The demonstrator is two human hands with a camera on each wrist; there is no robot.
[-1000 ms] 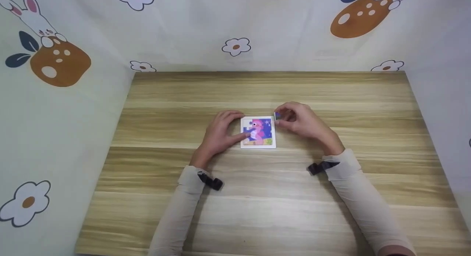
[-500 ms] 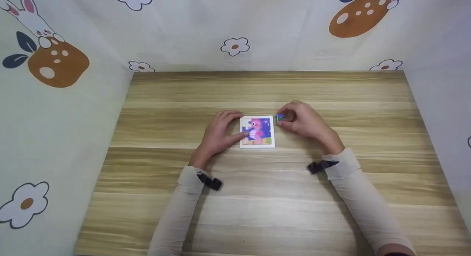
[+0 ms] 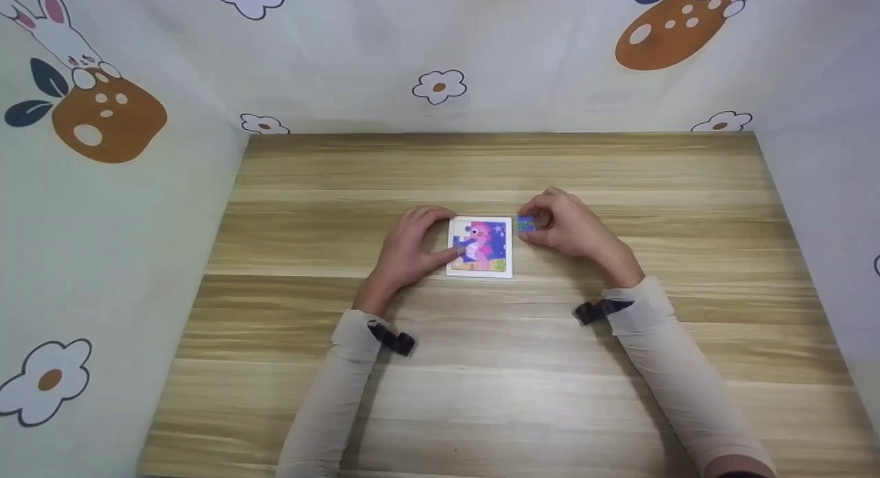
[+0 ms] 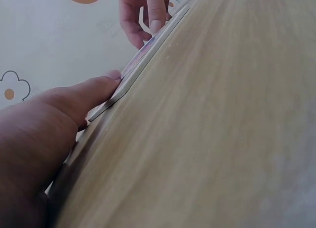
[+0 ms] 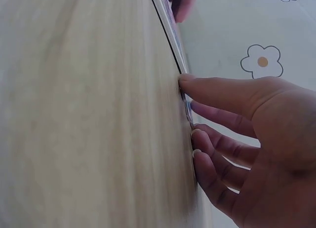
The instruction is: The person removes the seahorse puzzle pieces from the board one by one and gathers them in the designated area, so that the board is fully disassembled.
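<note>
Both hands are at work near the middle of the wood-grain tabletop [image 3: 474, 395], 1 on each side of a square puzzle board [image 3: 480, 274]. The board lies flat between them, its picture a pink seahorse on blue, with a pale patch at the far left corner of the picture.

Left hand [image 3: 407, 250]: bowed in a C shape at the board's left side. The thumb is straight and rests on the board's face, reaching inward past the white rim; the index finger arches to the far left corner. No clenching observed; fingers relaxed.

Right hand [image 3: 570, 223]: grasping. Thumb and index finger pinch 1 small blue-and-green puzzle piece [image 3: 525, 223] by its near and far edges. The piece sits just beside the board's right edge, apart from it, face up and roughly level. From the right wrist, the thumb appears extended and the other fingers bent, tips low at the tabletop; contact between piece and tabletop cannot be confirmed.

Forearms: both angle inward from the near edge in pale sleeves [image 3: 660, 354], with 1 black device [image 3: 397, 340] at each wrist.
</note>
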